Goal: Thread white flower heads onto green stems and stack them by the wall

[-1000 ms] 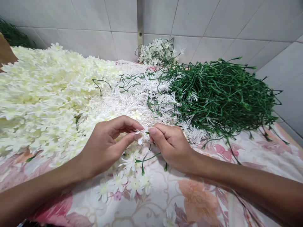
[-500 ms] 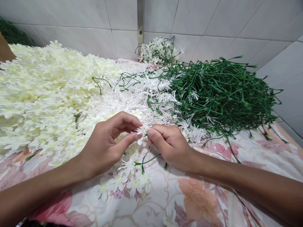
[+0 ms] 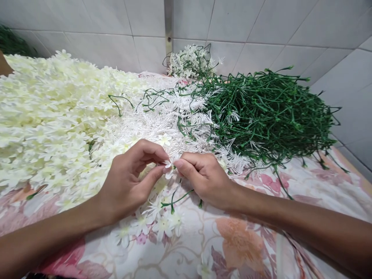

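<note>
Thumb and fingertips of my left hand pinch a small white artificial flower. Right against it, my right hand is closed, its thumb pressed on the curled index finger. A branched green plastic stem with small bud-like tips hangs out below the right hand; where it enters the grip is hidden by the fingers. The flower touches the right fingertips. Several white flowers lie or hang just beneath the hands, close to the stem's tips.
Cream-white flower heads are heaped on the left. White thread-like stamens spread across the middle, and green stems pile up on the right. A finished-looking flower bunch rests by the tiled wall. Floral cloth lies underneath.
The whole view has shifted slightly, so everything sits a little further left. Both hands keep their grips at the flower, with hardly any change between them.
</note>
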{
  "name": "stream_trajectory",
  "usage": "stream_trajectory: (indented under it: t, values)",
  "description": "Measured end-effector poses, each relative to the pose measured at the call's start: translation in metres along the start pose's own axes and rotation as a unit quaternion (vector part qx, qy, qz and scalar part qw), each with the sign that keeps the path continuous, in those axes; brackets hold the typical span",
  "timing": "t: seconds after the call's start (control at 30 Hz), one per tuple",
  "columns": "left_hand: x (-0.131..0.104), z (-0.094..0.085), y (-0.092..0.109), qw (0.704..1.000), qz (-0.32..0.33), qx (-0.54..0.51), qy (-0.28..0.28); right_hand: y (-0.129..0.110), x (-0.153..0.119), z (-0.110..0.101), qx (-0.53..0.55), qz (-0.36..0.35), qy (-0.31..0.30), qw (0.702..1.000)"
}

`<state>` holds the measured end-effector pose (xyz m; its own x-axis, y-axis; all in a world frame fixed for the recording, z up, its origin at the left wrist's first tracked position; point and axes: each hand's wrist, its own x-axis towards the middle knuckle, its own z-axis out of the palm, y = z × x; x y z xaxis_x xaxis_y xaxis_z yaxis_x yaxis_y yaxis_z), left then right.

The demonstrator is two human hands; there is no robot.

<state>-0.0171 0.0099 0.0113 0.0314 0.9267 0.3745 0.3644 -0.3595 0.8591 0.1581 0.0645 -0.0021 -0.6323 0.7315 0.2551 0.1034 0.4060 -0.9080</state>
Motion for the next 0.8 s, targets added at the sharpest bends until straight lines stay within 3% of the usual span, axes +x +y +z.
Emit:
stream_trajectory:
  t: [0.2, 0.43, 0.8]
  values:
    - [-0.0016, 0.0052, 0.0019, 0.999, 0.006, -0.020, 0.026, -0.0003, -0.0006, -0.0013, 0.050, 0.000, -0.011, 0.999]
    - [-0.0033, 0.0072, -0.0002, 0.999, 0.023, -0.029, 0.018, -0.0009, 0.0000, -0.0024, 0.053, -0.006, -0.014, 0.998]
    - [0.0036, 0.0018, -0.0015, 0.997, -0.004, -0.070, -0.012, -0.0006, 0.0021, -0.0034, 0.094, -0.018, -0.028, 0.995]
